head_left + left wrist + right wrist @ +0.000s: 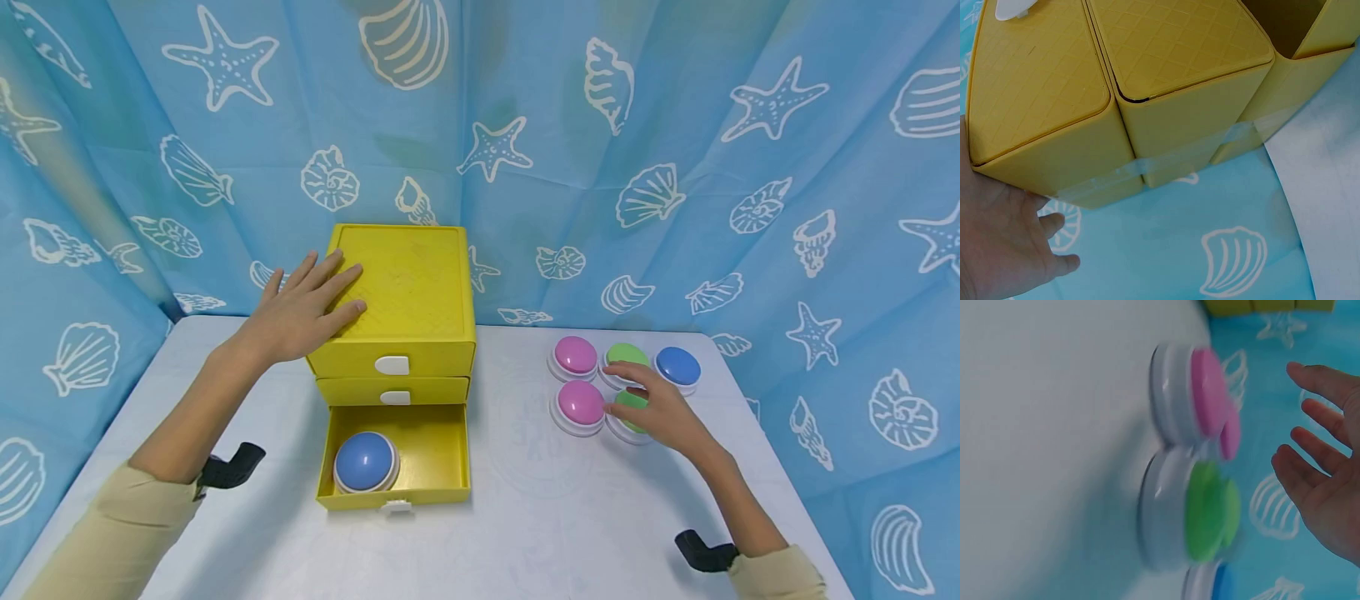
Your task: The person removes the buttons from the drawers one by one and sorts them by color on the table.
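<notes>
A yellow drawer cabinet [405, 283] stands at the table's back, its bottom drawer [433, 450] pulled out. Inside that drawer lies a push button with a blue dome [364, 461] on a white base. My left hand [300, 312] rests on the cabinet's top at the left edge, fingers spread. On the right, my right hand [663, 408] hovers over the green buttons, thumb and fingers apart and holding nothing. The near green button [632, 408] is partly hidden under it; the far green button [627, 355] shows just beyond. In the right wrist view, a pink button [1209, 392] sits beside the green ones.
Left of the green buttons are a near pink button [581, 402] and a far pink button [576, 355]. Another blue button [678, 367] is at the back right. A blue curtain [540, 167] with white shells hangs behind the white table [525, 517].
</notes>
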The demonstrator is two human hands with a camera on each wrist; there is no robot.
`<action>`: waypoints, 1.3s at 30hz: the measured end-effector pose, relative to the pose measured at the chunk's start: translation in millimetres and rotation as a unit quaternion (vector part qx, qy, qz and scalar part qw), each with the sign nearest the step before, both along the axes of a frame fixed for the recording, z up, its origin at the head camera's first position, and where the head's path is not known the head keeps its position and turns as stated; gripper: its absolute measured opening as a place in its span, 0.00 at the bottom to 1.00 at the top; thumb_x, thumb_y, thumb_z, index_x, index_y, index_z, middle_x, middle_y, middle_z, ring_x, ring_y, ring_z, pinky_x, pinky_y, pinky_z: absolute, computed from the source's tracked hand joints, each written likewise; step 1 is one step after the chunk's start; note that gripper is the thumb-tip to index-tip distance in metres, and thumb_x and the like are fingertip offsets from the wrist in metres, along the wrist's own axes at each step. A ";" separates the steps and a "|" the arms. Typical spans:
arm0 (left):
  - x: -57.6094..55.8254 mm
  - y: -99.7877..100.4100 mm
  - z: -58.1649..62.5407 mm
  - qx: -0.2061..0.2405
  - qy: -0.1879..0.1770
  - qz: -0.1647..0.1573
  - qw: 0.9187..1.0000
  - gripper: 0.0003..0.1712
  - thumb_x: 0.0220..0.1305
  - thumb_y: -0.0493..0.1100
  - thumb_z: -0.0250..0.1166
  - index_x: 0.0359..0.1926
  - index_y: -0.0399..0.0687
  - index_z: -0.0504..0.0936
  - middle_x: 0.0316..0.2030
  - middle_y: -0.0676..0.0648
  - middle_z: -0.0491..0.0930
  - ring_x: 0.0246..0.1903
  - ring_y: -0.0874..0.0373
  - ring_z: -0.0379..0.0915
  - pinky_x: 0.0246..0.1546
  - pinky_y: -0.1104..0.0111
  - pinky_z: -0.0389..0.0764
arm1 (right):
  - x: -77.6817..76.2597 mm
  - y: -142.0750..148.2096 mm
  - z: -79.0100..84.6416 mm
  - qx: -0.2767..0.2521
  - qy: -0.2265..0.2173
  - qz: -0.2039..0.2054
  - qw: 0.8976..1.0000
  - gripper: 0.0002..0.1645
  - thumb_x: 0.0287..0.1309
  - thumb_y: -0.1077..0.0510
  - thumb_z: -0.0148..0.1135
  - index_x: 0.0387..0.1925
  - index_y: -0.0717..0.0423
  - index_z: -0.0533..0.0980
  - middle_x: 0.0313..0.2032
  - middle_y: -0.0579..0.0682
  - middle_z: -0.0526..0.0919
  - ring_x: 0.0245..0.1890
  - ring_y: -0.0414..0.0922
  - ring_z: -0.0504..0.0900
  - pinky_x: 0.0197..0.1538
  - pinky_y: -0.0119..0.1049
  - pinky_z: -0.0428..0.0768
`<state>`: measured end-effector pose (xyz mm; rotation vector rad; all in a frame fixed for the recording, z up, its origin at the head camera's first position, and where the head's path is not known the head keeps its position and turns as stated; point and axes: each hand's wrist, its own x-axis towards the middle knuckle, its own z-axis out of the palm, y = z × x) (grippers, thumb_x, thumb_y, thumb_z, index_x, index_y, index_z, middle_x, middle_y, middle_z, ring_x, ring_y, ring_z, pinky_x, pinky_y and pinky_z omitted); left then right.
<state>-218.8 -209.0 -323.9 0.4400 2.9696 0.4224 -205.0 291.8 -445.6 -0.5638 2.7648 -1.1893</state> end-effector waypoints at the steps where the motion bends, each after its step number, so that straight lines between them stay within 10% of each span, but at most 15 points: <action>1: -0.1 0.0 -0.1 -0.001 0.000 0.000 1.000 0.43 0.76 0.68 0.38 0.80 0.49 0.46 0.79 0.39 0.36 0.76 0.39 0.22 0.67 0.35 0.27 | 1.7 -5.8 3.8 -0.007 -0.002 0.006 1.000 0.33 0.59 0.62 0.71 0.65 0.60 0.72 0.65 0.61 0.71 0.67 0.60 0.66 0.60 0.57 0.72; 23: 0.1 0.7 0.8 0.007 -0.003 0.000 1.000 0.43 0.76 0.68 0.38 0.80 0.49 0.46 0.78 0.39 0.36 0.75 0.38 0.22 0.67 0.36 0.25 | 31.7 -119.3 28.2 -0.093 -0.043 0.137 0.985 0.31 0.57 0.56 0.74 0.63 0.52 0.76 0.61 0.49 0.78 0.62 0.50 0.75 0.59 0.46 0.76; 39: -1.1 1.5 -0.4 -0.004 -0.001 -0.002 1.000 0.44 0.76 0.68 0.38 0.80 0.48 0.46 0.79 0.39 0.35 0.75 0.38 0.22 0.67 0.35 0.26 | 32.1 -198.4 -6.2 -0.131 -0.101 0.221 0.961 0.30 0.61 0.60 0.70 0.64 0.63 0.74 0.62 0.59 0.77 0.63 0.56 0.74 0.62 0.40 0.73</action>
